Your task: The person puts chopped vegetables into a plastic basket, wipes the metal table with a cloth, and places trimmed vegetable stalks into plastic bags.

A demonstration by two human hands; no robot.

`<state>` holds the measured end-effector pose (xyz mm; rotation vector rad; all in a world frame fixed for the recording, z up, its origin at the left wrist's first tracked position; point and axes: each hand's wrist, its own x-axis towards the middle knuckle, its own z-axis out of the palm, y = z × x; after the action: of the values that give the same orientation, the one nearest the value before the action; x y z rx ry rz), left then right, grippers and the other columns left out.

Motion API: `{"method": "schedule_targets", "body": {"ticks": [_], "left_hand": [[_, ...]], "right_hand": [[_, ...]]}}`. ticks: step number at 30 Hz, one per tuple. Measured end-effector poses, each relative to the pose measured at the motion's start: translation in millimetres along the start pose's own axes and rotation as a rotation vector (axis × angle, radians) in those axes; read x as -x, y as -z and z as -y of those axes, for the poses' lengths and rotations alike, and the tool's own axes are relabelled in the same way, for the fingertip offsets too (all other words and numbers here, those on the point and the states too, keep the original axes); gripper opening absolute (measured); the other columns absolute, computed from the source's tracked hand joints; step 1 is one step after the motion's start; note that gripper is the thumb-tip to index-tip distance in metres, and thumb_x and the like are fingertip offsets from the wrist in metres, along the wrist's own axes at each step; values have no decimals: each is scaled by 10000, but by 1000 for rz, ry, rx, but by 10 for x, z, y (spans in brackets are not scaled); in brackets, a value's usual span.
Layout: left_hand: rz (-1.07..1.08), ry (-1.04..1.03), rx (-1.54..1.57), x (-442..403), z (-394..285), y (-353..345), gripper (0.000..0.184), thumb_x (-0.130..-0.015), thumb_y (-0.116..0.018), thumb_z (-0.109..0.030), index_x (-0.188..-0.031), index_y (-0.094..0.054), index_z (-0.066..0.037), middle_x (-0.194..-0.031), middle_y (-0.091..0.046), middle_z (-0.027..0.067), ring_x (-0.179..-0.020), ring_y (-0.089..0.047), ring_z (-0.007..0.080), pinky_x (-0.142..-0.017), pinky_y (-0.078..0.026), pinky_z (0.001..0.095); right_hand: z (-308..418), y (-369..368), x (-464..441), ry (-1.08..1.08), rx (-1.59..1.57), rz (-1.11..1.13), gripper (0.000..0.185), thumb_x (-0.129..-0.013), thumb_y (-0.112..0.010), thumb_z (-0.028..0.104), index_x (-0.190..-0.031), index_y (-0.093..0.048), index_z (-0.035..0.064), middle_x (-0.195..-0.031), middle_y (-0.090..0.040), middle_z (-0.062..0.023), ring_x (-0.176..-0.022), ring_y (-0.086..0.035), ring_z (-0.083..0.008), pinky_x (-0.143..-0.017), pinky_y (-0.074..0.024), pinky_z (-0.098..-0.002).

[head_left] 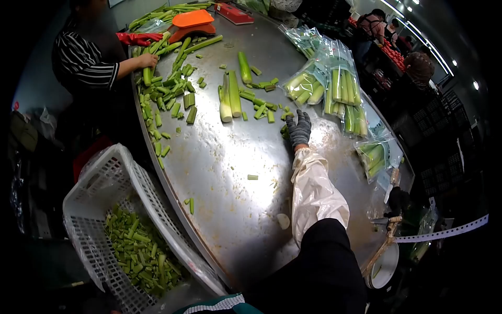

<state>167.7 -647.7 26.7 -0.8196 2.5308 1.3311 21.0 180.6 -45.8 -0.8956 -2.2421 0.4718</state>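
Note:
My right hand (299, 129), in a grey glove, reaches out over the metal table (235, 183) with its fingers apart, holding nothing I can see. Small cut green pieces (271, 116) lie beside its fingertips. Beyond and to the left are thick leek stalks (234, 94), pale at one end. Clear bags of trimmed leeks (342, 86) lie just to the right of the hand, partly stacked. Another bagged bundle (372, 157) rests nearer the table's right edge. A pale protective sleeve covers my forearm. My left hand is out of view.
A white basket (141, 183) of green offcuts stands at the left. Across the table, another person's hand (148, 60) touches leeks near an orange scale (193, 19). A knife-like tool (391, 183) and a white tape roll (386, 267) are at the right edge.

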Motion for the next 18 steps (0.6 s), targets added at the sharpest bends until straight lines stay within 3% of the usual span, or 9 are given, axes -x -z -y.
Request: {"method": "schedule_targets", "body": {"ticks": [1,2,5,6,9,11,14,16,18], "left_hand": [[132,352,582,-8,-37,-14,734,-738,-425,-625,-1251,-354,-106,-1272,-365,121,-1136,-343,298,-924,-320,420],[112,416,642,10,-75,-6,729,-740,-427,-618,-1252,-353,-104,-1271,-366,122,-1134,-345,297,-923,-321,419],[-235,-107,-276,58,-318,-312,716,-746,-431,-598,-1253,-351,-99,-1268,-370,124,-1131,-351,297,-918,-324,415],[-285,-158,-392,79,-374,-356,711,-748,-433,-591,-1253,-351,-98,-1267,-372,125,-1130,-353,297,-917,-325,414],[-349,-222,-480,144,-514,-431,698,-753,-437,-571,-1254,-349,-93,-1263,-376,128,-1126,-360,296,-913,-329,409],[-362,-233,-500,151,-570,-487,689,-757,-440,-558,-1254,-347,-89,-1261,-379,129,-1123,-364,296,-910,-331,407],[-389,-256,-528,169,-644,-498,677,-763,-445,-538,-1255,-346,-85,-1258,-384,132,-1120,-370,295,-906,-335,403],[-402,-263,-544,200,-686,-464,668,-767,-448,-525,-1256,-344,-81,-1255,-387,134,-1117,-374,294,-903,-337,400],[-424,-260,-553,270,-744,-410,660,-771,-451,-511,-1257,-343,-78,-1253,-390,135,-1115,-378,294,-900,-339,397]], "right_hand": [[-36,-64,-104,-45,-35,54,502,-725,-591,387,-1127,-502,99,-1199,-418,-196,-1109,-383,-333,-940,-298,-391],[-44,-169,-151,-51,-43,55,502,-725,-591,387,-1127,-502,99,-1199,-418,-196,-1109,-383,-333,-940,-298,-391],[374,-305,-146,27,136,276,509,-745,-546,440,-1137,-502,117,-1218,-424,-140,-1145,-355,-295,-976,-235,-367],[554,-257,-45,50,98,358,508,-755,-517,463,-1134,-506,124,-1211,-433,-127,-1149,-353,-287,-979,-230,-364],[808,-200,88,103,-103,605,502,-741,-517,480,-1084,-535,113,-1180,-458,-118,-1144,-353,-283,-986,-193,-413],[831,-163,-103,273,48,296,507,-741,-513,485,-1078,-539,108,-1173,-461,-123,-1141,-359,-285,-988,-180,-433],[522,-583,-864,372,46,256,563,-744,-496,510,-1167,-477,139,-1275,-374,-118,-1197,-292,-321,-1014,-192,-385],[516,-823,-1241,226,168,306,615,-735,-503,525,-1239,-404,186,-1348,-264,-111,-1236,-220,-347,-1030,-179,-348],[685,-900,-1361,38,102,340,611,-711,-538,520,-1231,-416,222,-1361,-224,-126,-1252,-187,-336,-1022,-179,-408]]}}
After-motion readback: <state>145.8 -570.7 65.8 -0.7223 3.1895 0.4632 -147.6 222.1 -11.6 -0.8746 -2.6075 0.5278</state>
